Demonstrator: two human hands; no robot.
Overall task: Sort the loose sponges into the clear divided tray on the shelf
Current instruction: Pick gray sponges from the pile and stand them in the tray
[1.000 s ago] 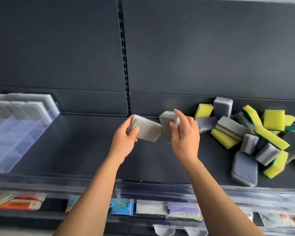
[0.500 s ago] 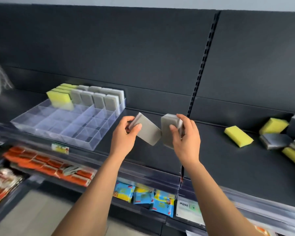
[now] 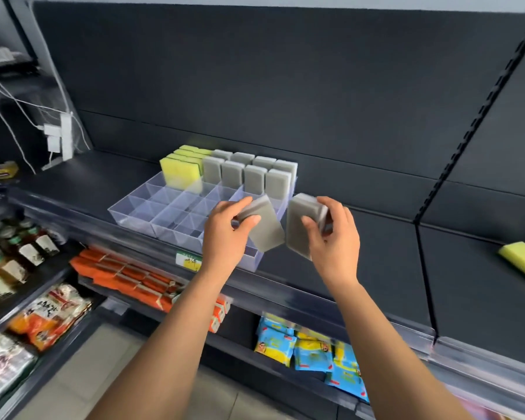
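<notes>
My left hand [image 3: 228, 228] grips a grey sponge [image 3: 265, 230], tilted, just above the right front part of the clear divided tray [image 3: 140, 207] on the dark shelf. My right hand [image 3: 334, 234] holds another grey sponge [image 3: 299, 225] upright, right of the tray. The two sponges nearly touch. In the tray's back rows stand several yellow sponges [image 3: 181, 174] at the left and several grey sponges [image 3: 255, 177] beside them. The front compartments hold nothing. One loose yellow sponge [image 3: 523, 262] lies on the shelf at far right.
A clear price rail [image 3: 285, 289] runs along the shelf's front edge. Below it hang orange packets [image 3: 128, 275] and blue packets [image 3: 312, 350]. Bottles [image 3: 22, 250] and snack bags [image 3: 46, 316] sit lower left. A white power strip with cables [image 3: 61, 140] hangs on the left upright.
My view has swung further left, bringing the tray close under my hands. Both hands carried their grey sponges toward the tray; the loose pile has left the view except one yellow sponge.
</notes>
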